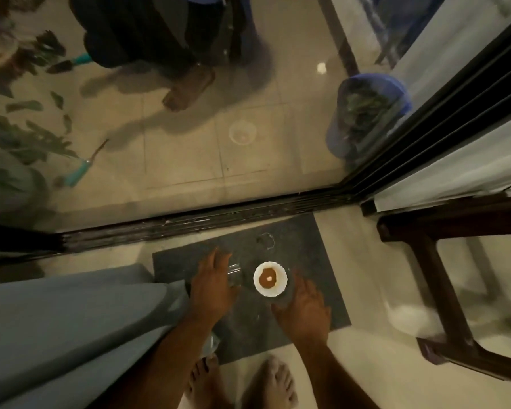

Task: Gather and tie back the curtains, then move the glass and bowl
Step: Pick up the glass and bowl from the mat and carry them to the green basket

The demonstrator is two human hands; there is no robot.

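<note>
Both hands are down at the dark mat: the left hand [214, 283] curls around the glass [234, 274], the right hand [303, 308] cups the bowl [270, 278] just ahead of it; the curtain [71, 326] hangs gathered beside the left arm, so moving glass and bowl is what remains

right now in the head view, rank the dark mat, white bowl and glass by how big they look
1. dark mat
2. white bowl
3. glass, smaller than the bowl, though the left hand partly hides it, so unsure.
</note>
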